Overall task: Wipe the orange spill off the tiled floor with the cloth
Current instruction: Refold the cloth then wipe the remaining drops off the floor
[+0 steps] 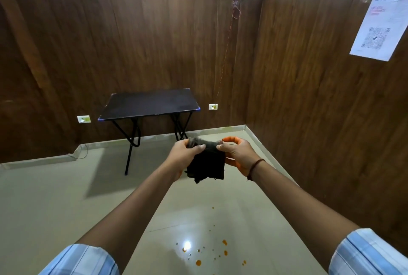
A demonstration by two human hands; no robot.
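A dark, crumpled cloth (207, 164) hangs in the air in front of me, held at its top edge by both hands. My left hand (186, 156) grips its left corner and my right hand (237, 155) pinches its right corner; the right fingers are stained orange. Below, near the bottom of the view, the orange spill (212, 252) lies as scattered drops and small blobs on the shiny beige tiled floor (55, 204). The cloth is well above the floor and does not touch the spill.
A small black folding table (150, 103) stands against the far wood-panelled wall. Wall sockets (84, 119) sit low on that wall. A paper sheet (382, 25) hangs on the right wall, which runs close along my right side. A red string (228, 38) dangles in the corner.
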